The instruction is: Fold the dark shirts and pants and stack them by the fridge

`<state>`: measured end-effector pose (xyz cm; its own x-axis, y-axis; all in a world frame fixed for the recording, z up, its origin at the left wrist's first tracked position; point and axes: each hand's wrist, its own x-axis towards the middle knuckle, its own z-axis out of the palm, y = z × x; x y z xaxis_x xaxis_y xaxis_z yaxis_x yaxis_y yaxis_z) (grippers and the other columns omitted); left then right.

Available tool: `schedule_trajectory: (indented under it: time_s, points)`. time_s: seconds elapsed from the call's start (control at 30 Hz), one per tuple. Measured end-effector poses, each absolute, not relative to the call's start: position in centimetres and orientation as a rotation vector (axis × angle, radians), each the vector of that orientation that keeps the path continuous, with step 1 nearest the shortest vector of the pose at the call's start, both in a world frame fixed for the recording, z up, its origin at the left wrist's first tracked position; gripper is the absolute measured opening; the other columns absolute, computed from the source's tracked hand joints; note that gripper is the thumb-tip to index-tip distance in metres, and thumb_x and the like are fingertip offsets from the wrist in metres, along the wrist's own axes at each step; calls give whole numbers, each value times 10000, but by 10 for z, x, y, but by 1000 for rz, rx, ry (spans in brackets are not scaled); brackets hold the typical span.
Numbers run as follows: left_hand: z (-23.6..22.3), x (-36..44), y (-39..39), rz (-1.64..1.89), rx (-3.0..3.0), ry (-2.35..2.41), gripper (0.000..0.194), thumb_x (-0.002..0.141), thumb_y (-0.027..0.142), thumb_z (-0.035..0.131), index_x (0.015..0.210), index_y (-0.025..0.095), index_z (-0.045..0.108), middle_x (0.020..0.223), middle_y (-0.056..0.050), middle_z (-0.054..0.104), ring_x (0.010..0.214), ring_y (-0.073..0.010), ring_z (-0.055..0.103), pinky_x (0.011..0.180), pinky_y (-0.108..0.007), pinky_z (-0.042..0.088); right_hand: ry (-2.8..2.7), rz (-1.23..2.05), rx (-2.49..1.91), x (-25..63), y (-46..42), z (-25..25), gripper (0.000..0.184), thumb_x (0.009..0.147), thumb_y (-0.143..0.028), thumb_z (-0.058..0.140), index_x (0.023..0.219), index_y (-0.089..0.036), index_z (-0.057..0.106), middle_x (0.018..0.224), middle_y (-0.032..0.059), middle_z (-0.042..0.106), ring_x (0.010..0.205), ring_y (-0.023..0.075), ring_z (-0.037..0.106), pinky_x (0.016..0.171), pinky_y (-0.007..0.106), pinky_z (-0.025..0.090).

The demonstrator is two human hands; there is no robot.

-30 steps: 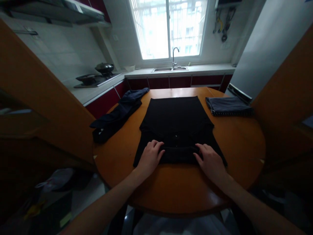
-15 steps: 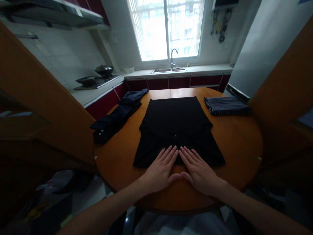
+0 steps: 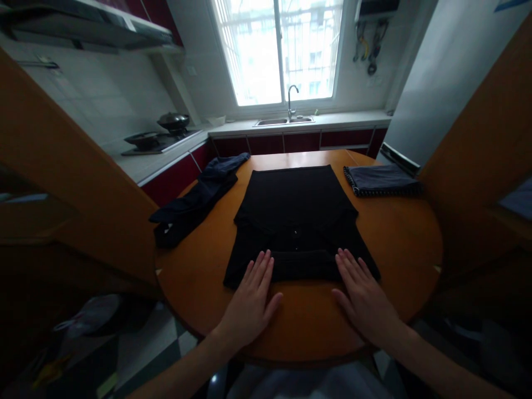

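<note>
A black garment, seemingly a shirt (image 3: 297, 199), lies spread flat on the round wooden table (image 3: 307, 321), with its wider folded part toward me. My left hand (image 3: 251, 299) rests on its near left part, fingers stretched out and thumb apart. On the near right part lies my right hand (image 3: 363, 299), likewise flat with spread thumb. Between the hands the near edge shows a band like a collar or fold. Neither hand grips the cloth.
Dark crumpled clothes (image 3: 199, 199) lie at the table's left. A folded grey-blue cloth with a patterned edge (image 3: 382, 180) sits at the right. Beyond are a counter with a sink (image 3: 285, 121), a stove with pans (image 3: 143, 139) and a refrigerator (image 3: 419, 83).
My hands have slid apart over the black garment, from nearly touching at its middle to its left and right parts. The view has shifted slightly.
</note>
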<state>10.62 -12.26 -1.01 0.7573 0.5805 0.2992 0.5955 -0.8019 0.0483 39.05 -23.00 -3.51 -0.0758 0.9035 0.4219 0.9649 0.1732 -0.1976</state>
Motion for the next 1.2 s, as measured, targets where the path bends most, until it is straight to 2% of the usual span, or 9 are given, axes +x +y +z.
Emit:
schedule_trajectory:
  time_s: [0.1,0.2,0.33,0.5,0.67,0.83,1.03,1.2]
  points:
    - [-5,121,-134,-508,-2947,-832,669,994,199,409,1601,149,131,1651,-129,201,1532,-274,132,1217,-507,260,-1974,-162,-1695,364,-231,-26,690,990,-243,437,1602,-134,139,1627,148,272,1517,274,196,1197,530,312]
    - [-3,136,-134,-454,-3010,-789,664,996,267,453,1592,162,180,1650,-119,208,1529,-271,152,1216,-504,269,-2106,-72,-1555,344,-220,-18,688,977,-231,445,1601,-156,165,1631,125,271,1519,260,189,1203,512,309]
    - [-9,136,-121,-421,-2969,-997,654,1008,361,475,1578,162,225,1629,-139,268,1517,-279,203,1203,-530,284,-2206,-39,-1544,352,-201,-19,680,959,-269,503,1577,-145,249,1617,139,302,1505,267,240,1202,528,299]
    - [-15,115,-111,-392,-2938,-1025,654,1018,372,456,1587,166,207,1624,-143,278,1509,-267,238,1205,-528,271,-2238,-64,-1609,381,-200,-25,607,961,-247,499,1540,-157,339,1586,125,373,1483,256,303,1192,539,315]
    - [-3,102,-104,-387,-2881,-1001,574,1002,328,497,1541,195,350,1602,-124,341,1507,-305,233,1199,-617,204,-2271,-142,-1554,399,-206,-21,551,949,-151,495,1495,-178,424,1558,109,426,1452,248,368,1177,533,355]
    - [12,75,-91,-421,-2999,-737,549,998,255,526,1527,243,384,1582,-95,388,1503,-278,257,1192,-553,297,-2287,-177,-1434,430,-217,-19,513,957,-88,468,1442,-254,508,1512,71,499,1424,242,417,1168,539,373]
    - [17,14,-77,-530,-3087,-593,451,986,151,535,1414,293,539,1437,-46,568,1397,-228,458,1123,-430,460,-2238,-124,-1388,482,-241,-26,455,971,-159,518,1403,-297,556,1445,53,574,1347,231,520,1120,479,461]
    - [13,-17,-69,-504,-3140,-656,410,989,171,527,1365,323,590,1389,-31,610,1281,-213,582,1052,-384,533,-2131,-63,-1469,507,-251,-34,416,963,-226,549,1367,-313,598,1403,42,612,1292,240,576,1064,441,529]
